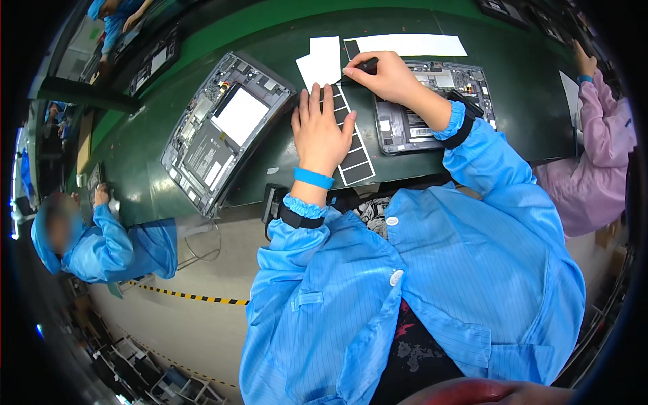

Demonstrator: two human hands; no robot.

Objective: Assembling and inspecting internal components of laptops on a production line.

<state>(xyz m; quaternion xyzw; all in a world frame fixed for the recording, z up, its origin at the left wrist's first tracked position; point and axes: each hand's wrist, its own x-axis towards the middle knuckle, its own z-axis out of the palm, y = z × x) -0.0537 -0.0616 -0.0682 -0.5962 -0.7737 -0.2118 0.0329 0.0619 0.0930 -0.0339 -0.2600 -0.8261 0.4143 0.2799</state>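
My left hand (320, 135) lies flat with fingers spread on a white backing strip (358, 173) of black rectangular stickers, over its left side. In my right hand (391, 77) is a slim black pen-like tool (368, 65); its thin tip points down at the strip's upper part, close to my left fingertips. Whether that tip touches a sticker cannot be made out. White paper sheets (325, 59) lie just beyond my left fingers. Under my right forearm sits an opened laptop base (398, 128) with its inner parts bare, partly hidden by the arm.
Another opened laptop base (209, 152) lies tilted at left, a white sheet (241, 116) on it. A long white strip (418, 45) lies farther back on the dark green table (270, 177). Co-workers in blue (111, 246) and pink (580, 182) sit at either side.
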